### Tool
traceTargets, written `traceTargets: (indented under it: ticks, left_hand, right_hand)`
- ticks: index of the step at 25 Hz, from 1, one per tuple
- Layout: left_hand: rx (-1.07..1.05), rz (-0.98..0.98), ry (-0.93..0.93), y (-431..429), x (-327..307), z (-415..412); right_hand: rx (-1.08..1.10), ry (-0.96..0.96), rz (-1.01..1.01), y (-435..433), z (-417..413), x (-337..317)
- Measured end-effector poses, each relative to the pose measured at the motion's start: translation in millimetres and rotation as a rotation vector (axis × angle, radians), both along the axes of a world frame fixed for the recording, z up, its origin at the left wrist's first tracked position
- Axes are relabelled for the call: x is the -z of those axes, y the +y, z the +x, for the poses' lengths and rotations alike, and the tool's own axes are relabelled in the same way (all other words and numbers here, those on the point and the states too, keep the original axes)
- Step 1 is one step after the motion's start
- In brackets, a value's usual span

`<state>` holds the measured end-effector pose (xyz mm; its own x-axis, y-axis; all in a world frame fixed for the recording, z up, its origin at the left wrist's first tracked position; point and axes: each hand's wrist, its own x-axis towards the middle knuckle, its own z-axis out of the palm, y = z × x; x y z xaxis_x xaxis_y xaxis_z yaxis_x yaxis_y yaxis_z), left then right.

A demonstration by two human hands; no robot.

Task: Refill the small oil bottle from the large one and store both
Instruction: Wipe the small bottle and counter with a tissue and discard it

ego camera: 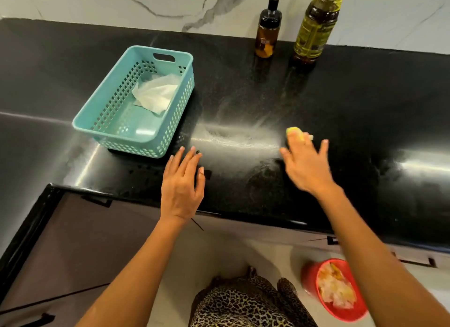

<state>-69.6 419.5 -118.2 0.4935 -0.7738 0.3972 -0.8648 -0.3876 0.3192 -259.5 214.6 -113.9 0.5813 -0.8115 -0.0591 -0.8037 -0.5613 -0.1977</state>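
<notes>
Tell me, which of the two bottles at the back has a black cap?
The small dark bottle, standing left of the large bottle. The large one holds yellow oil and has a yellow top.

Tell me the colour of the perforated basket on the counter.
The basket is light teal, with a white tissue lying inside; the head view shows it clearly.

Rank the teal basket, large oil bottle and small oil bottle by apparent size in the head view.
1. teal basket
2. large oil bottle, its top cropped
3. small oil bottle
</notes>
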Motion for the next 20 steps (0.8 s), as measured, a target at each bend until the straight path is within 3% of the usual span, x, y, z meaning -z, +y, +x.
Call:
traceTargets:
  ticks: [3, 6, 9, 11, 13, 17, 19, 20]
  left_hand:
    - [-0.094, -0.066, 0.028, 29, 7, -7]
    - [-0.316, -0.066, 0.114, 62, 16, -1]
    - [-0.640, -0.148, 0.301, 69, 15, 13]
    - [-0.993, -0.310, 0.550, 59, 8, 22]
    - [-1.296, -0.556, 0.959, 45, -8, 27]
    - [-1.358, -1.018, 1.582, 12, -22, 36]
    - [-1.339, -0.705, 1.540, 4, -28, 35]
    - [-1.376, -0.775, 1.563, 4, -24, 36]
  right_hand:
    - [-0.267, -0.023, -0.028, 83, 28, 3]
    - [-0.498, -0.029, -0.066, 146, 14, 2]
    - [-0.487, 0.019, -0.136, 143, -22, 4]
    - [-0.295, 0.047, -0.156, 120, -41, 3]
    - [-0.120, 0.082, -0.083, 96, -43, 2]
    - [-0.173, 0.023, -0.041, 122, 9, -2]
    - [-0.321, 0.008, -0.060, 155, 29, -1]
    - [-0.389, 0.020, -0.076, 169, 31, 1]
